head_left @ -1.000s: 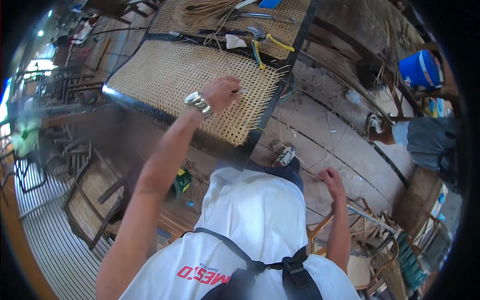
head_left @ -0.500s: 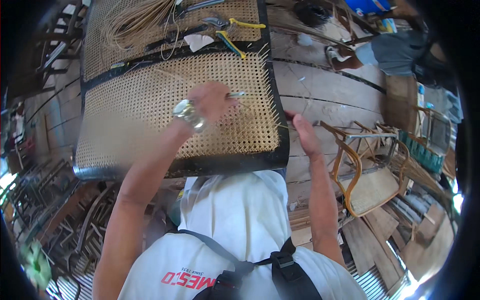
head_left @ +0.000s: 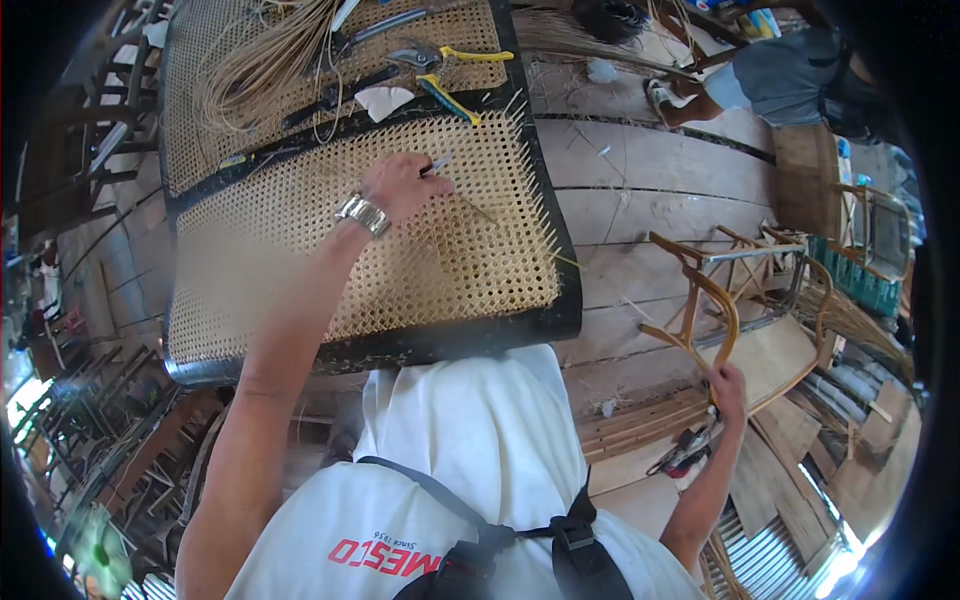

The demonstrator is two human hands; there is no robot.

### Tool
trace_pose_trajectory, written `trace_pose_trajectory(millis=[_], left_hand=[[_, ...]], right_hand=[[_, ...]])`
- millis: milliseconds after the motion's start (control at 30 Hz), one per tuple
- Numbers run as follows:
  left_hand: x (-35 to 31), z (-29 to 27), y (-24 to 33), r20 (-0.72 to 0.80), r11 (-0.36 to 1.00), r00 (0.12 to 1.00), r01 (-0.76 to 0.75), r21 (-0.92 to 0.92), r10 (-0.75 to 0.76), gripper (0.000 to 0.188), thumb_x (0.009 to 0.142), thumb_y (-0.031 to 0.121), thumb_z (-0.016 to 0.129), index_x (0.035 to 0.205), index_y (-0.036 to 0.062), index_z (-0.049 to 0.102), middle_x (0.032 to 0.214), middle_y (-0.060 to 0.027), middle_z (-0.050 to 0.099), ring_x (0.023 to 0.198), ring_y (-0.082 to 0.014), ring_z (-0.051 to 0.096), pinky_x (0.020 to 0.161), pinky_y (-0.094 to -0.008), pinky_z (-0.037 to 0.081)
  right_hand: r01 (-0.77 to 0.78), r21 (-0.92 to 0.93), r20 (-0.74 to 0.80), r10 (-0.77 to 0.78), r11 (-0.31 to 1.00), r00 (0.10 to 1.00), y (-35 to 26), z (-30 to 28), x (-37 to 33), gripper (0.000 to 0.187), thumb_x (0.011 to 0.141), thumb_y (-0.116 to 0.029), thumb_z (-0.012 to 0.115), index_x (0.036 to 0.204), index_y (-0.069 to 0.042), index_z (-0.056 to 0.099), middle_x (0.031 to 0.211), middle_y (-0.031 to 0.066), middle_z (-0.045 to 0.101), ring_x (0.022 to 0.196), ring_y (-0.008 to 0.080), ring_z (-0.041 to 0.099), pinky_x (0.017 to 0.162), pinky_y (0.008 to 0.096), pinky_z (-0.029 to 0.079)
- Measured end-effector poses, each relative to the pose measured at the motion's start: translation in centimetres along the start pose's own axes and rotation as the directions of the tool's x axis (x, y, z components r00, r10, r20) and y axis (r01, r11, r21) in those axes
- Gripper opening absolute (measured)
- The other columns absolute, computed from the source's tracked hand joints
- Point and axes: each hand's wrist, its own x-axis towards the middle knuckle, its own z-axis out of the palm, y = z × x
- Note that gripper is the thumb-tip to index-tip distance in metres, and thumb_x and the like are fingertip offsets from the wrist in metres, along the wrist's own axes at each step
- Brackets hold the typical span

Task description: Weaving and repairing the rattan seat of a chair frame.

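Note:
My left hand (head_left: 400,186), wearing a metal-banded watch, is closed around a small, slim tool (head_left: 440,163). Its pale metallic end shows; its kind is unclear. That hand sits over the woven cane panel (head_left: 480,270), whose loose strand ends stick out along the right side. A thin brownish strip (head_left: 476,208) lies beside my fingers. Off to the right, my right hand (head_left: 729,391) is closed on the curved wooden frame of a chair (head_left: 728,310). The exact grip is partly hidden.
On the panel's far part lie a cane strand bundle (head_left: 270,60), yellow-handled pruning shears (head_left: 475,55), a yellow-and-teal handled tool (head_left: 450,100) and a white scrap (head_left: 383,102). A person's leg (head_left: 715,90) is at the far right. Wooden boards (head_left: 640,415) lie near right.
My right hand has moved from beside the panel's right edge, right and nearer, to the chair. My left hand stays over the cane with the small tool. The view has shifted slightly.

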Motion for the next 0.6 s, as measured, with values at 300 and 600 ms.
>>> trace_pose_trajectory(millis=[300, 600], left_hand=[[-4.2, -11.6, -4.8, -0.089, 0.967, 0.995, 0.07, 0.244, -0.049, 0.047, 0.081, 0.055, 0.072, 0.087, 0.0089, 0.073, 0.086, -0.0141, 0.07, 0.079, -0.0319, 0.067, 0.07, -0.0433, 0.05], [-10.0, -19.7, 0.0, -0.319, 0.926, 0.948, 0.134, 0.353, -0.016, 0.04, 0.084, 0.042, 0.074, 0.087, 0.0024, 0.07, 0.077, -0.0145, 0.065, 0.074, -0.0272, 0.064, 0.07, -0.0394, 0.047]], right_hand=[[0.128, -0.124, -0.069, -0.137, 0.984, 0.988, -3.7, 1.5, 8.8, 0.027, 0.093, -0.024, 0.067, 0.102, 0.001, 0.068, 0.084, 0.0126, 0.067, 0.08, 0.0228, 0.066, 0.075, 0.0355, 0.052], [0.612, 0.614, 0.292, -0.863, 0.499, 0.412, -37.8, 18.0, 6.9, 0.033, 0.097, -0.021, 0.061, 0.123, -0.002, 0.059, 0.089, 0.0098, 0.067, 0.077, 0.0175, 0.063, 0.072, 0.0328, 0.051]])
